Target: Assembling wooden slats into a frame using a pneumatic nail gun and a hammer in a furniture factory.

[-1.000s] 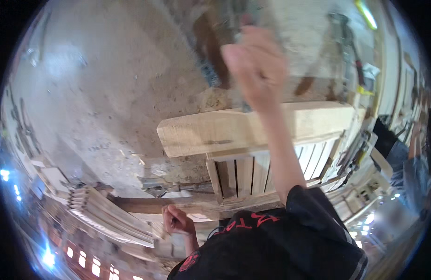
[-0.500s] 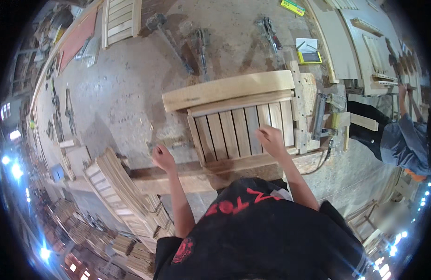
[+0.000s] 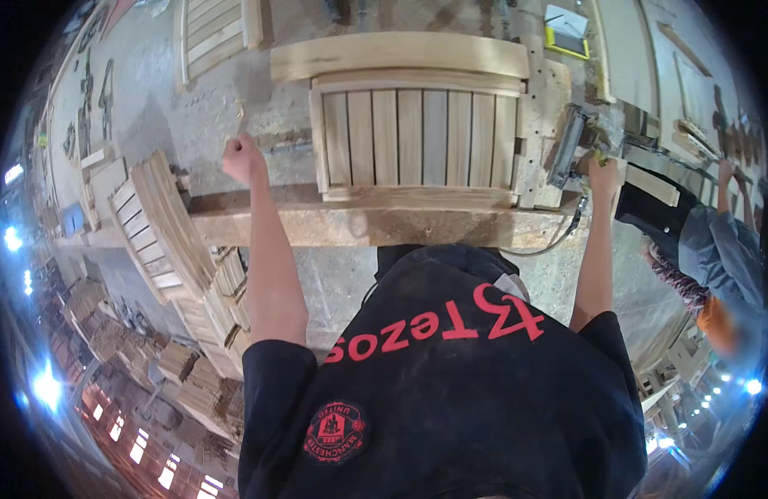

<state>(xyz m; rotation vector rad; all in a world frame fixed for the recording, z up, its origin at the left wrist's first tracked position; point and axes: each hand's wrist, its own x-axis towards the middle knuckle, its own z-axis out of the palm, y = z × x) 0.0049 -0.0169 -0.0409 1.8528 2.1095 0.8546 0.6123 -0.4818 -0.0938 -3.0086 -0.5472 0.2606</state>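
Observation:
A slatted wooden panel (image 3: 411, 137) lies flat on the workbench in front of me, with a long, thick wooden board (image 3: 401, 54) along its far edge. My left hand (image 3: 244, 160) is closed in a fist over the bench, left of the panel; whatever it holds, if anything, is too small to make out. Out to the right, my right hand (image 3: 601, 173) is closed on the handle end of a nail gun (image 3: 569, 148). The tool lies beside an upright wooden strip with holes (image 3: 530, 133), and its air hose (image 3: 577, 218) curves toward the bench's front edge.
Another slatted panel (image 3: 213, 37) lies at the far left. Stacked slatted frames (image 3: 159, 224) lean at the bench's left front. At the far right a co-worker (image 3: 708, 241) stands by another table. A yellow-edged box (image 3: 566, 41) sits at the back right.
My right hand has moved from above the panel rightward to the nail gun. My left hand reaches farther out and left, still closed. The view has shifted, so the bench sits higher.

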